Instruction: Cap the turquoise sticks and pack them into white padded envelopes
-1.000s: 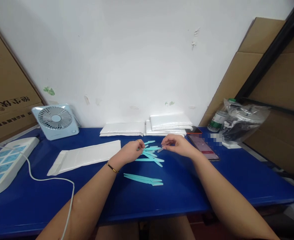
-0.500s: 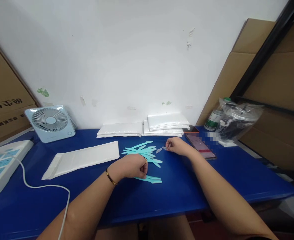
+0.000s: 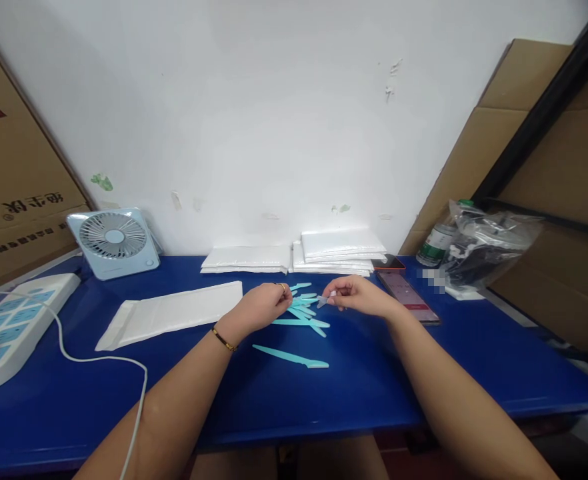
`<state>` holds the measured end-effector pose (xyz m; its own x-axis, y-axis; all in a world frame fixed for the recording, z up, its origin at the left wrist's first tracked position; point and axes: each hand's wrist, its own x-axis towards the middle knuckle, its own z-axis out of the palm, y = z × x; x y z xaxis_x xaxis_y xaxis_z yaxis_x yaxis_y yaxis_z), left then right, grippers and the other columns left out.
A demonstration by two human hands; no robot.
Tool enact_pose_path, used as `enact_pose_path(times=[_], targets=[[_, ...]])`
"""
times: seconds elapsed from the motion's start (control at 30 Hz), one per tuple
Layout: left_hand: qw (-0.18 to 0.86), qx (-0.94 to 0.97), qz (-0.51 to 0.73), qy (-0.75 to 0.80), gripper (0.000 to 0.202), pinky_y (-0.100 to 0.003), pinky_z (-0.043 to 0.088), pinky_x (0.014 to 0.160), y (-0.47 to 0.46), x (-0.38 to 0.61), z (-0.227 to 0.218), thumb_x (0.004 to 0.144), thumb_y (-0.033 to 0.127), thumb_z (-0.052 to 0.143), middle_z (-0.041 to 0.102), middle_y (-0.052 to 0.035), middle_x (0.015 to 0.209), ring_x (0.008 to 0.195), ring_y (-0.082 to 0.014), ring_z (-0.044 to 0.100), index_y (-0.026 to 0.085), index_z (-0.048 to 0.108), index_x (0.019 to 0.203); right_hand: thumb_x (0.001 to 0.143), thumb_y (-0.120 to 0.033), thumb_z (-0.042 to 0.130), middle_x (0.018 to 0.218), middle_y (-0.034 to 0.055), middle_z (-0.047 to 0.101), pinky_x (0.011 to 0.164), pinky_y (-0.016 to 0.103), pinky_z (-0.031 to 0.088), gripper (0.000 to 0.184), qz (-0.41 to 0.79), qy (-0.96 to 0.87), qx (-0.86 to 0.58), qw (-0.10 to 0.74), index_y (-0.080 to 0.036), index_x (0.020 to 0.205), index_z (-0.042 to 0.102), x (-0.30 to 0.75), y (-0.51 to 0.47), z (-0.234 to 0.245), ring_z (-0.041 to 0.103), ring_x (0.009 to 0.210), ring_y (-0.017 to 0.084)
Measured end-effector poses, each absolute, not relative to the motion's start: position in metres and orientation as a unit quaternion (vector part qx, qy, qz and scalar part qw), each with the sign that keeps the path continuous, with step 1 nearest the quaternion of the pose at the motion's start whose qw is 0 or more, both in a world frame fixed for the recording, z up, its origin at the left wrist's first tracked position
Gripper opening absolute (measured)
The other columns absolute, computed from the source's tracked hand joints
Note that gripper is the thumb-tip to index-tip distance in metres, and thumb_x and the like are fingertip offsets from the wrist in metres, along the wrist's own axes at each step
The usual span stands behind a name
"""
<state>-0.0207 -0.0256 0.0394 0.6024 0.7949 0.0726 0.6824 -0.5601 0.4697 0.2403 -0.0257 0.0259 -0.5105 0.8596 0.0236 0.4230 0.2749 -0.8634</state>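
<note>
A pile of several turquoise plastic razor-like sticks (image 3: 305,311) lies in the middle of the blue table (image 3: 364,380). My left hand (image 3: 263,306) is closed, pinching one turquoise stick at the pile's left side. My right hand (image 3: 357,295) is closed in a pinch on a small clear cap (image 3: 323,301), held close to the tip of that stick. A bundle of turquoise sticks (image 3: 290,357) lies apart, nearer to me. A gold bracelet circles my left wrist.
A flat white padded envelope (image 3: 171,313) lies left of the pile; stacks of white envelopes (image 3: 294,259) sit by the wall. A small fan (image 3: 113,241), a power strip (image 3: 9,323) with white cable, a phone (image 3: 408,295), a bottle and plastic bag (image 3: 479,243) and cardboard boxes surround.
My left hand moved from the near bundle back up to the pile and now pinches a stick. My right hand drew slightly toward it with the small cap.
</note>
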Motion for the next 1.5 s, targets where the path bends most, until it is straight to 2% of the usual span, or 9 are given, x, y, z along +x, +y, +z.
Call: enact_pose_path(times=[0.2, 0.37, 0.53, 0.6, 0.67, 0.77, 0.9, 1.13, 1.5], targets=[[0.196, 0.876, 0.139, 0.419, 0.025, -0.025, 0.032, 0.055, -0.028, -0.019, 0.042, 0.085, 0.033, 0.04, 0.06, -0.0041, 0.073, 0.062, -0.0153, 0.051, 0.018, 0.058, 0.077, 0.075, -0.037, 0.064, 0.068, 0.0018, 0.063, 0.053, 0.022, 0.044, 0.027, 0.433, -0.749, -0.424, 0.269, -0.015, 0.092, 0.067, 0.235, -0.026, 0.024, 0.054, 0.055, 0.01], [0.181, 0.892, 0.139, 0.389, 0.019, -0.025, 0.036, 0.061, -0.027, -0.011, 0.035, 0.085, 0.024, 0.041, 0.062, -0.004, 0.079, 0.069, -0.0159, 0.054, 0.019, 0.058, 0.078, 0.075, -0.038, 0.063, 0.067, 0.0015, 0.063, 0.053, 0.023, 0.044, 0.027, 0.406, -0.768, -0.408, 0.281, -0.017, 0.092, 0.068, 0.225, -0.027, 0.016, 0.056, 0.057, 0.012], [0.138, 0.881, 0.177, 0.416, 0.021, -0.029, 0.04, 0.076, -0.031, -0.01, 0.036, 0.08, 0.027, 0.053, 0.06, -0.0062, 0.102, 0.092, -0.0206, 0.054, 0.02, 0.059, 0.099, 0.08, -0.03, 0.056, 0.075, 0.0033, 0.064, 0.057, 0.024, 0.043, 0.019, 0.252, -0.799, -0.465, 0.287, -0.018, 0.087, 0.068, 0.23, -0.021, 0.011, 0.057, 0.063, 0.013], [0.166, 0.898, 0.135, 0.384, 0.028, -0.028, 0.041, 0.072, -0.037, -0.013, 0.039, 0.073, 0.034, 0.063, 0.06, -0.0042, 0.102, 0.089, -0.0202, 0.055, 0.023, 0.06, 0.099, 0.078, -0.024, 0.057, 0.08, 0.0038, 0.063, 0.061, 0.025, 0.042, 0.013, 0.169, -0.827, -0.47, 0.257, -0.019, 0.081, 0.068, 0.234, -0.018, 0.01, 0.056, 0.066, 0.014], [0.211, 0.918, 0.043, 0.332, 0.03, -0.026, 0.04, 0.061, -0.044, -0.014, 0.04, 0.065, 0.037, 0.07, 0.062, -0.0013, 0.091, 0.078, -0.0181, 0.056, 0.024, 0.063, 0.092, 0.074, -0.019, 0.059, 0.082, 0.0041, 0.062, 0.062, 0.025, 0.041, 0.01, 0.127, -0.852, -0.464, 0.207, -0.019, 0.078, 0.068, 0.236, -0.015, 0.008, 0.055, 0.067, 0.014], [0.218, 0.93, -0.037, 0.292, 0.021, -0.025, 0.035, 0.052, -0.052, -0.013, 0.038, 0.061, 0.027, 0.07, 0.064, 0.0012, 0.076, 0.065, -0.0154, 0.055, 0.024, 0.065, 0.082, 0.071, -0.013, 0.057, 0.077, 0.0045, 0.061, 0.062, 0.025, 0.039, 0.009, 0.091, -0.866, -0.465, 0.162, -0.018, 0.073, 0.065, 0.237, -0.013, 0.005, 0.054, 0.066, 0.014], [0.173, 0.934, -0.015, 0.312, 0.013, -0.025, 0.033, 0.052, -0.052, -0.009, 0.037, 0.062, 0.012, 0.058, 0.065, 0.0003, 0.07, 0.06, -0.0144, 0.053, 0.021, 0.064, 0.07, 0.072, -0.016, 0.054, 0.067, 0.0008, 0.059, 0.056, 0.023, 0.038, 0.007, 0.164, -0.836, -0.482, 0.203, -0.018, 0.074, 0.061, 0.24, -0.016, 0.007, 0.051, 0.059, 0.013], [0.157, 0.89, 0.127, 0.408, 0.015, -0.024, 0.035, 0.055, -0.028, -0.02, 0.041, 0.074, 0.02, 0.047, 0.065, -0.0018, 0.071, 0.063, -0.0152, 0.055, 0.02, 0.062, 0.076, 0.078, -0.028, 0.055, 0.066, -0.0002, 0.055, 0.053, 0.023, 0.039, 0.014, 0.347, -0.759, -0.444, 0.325, -0.017, 0.084, 0.061, 0.242, -0.032, 0.029, 0.05, 0.057, 0.011], [0.161, 0.881, 0.148, 0.42, 0.016, -0.022, 0.037, 0.055, -0.027, -0.02, 0.041, 0.076, 0.022, 0.044, 0.065, -0.001, 0.072, 0.062, -0.0137, 0.056, 0.02, 0.06, 0.077, 0.074, -0.026, 0.057, 0.061, -0.0022, 0.051, 0.05, 0.021, 0.034, 0.013, 0.343, -0.778, -0.436, 0.296, -0.016, 0.079, 0.063, 0.23, -0.034, 0.026, 0.044, 0.054, 0.009]])
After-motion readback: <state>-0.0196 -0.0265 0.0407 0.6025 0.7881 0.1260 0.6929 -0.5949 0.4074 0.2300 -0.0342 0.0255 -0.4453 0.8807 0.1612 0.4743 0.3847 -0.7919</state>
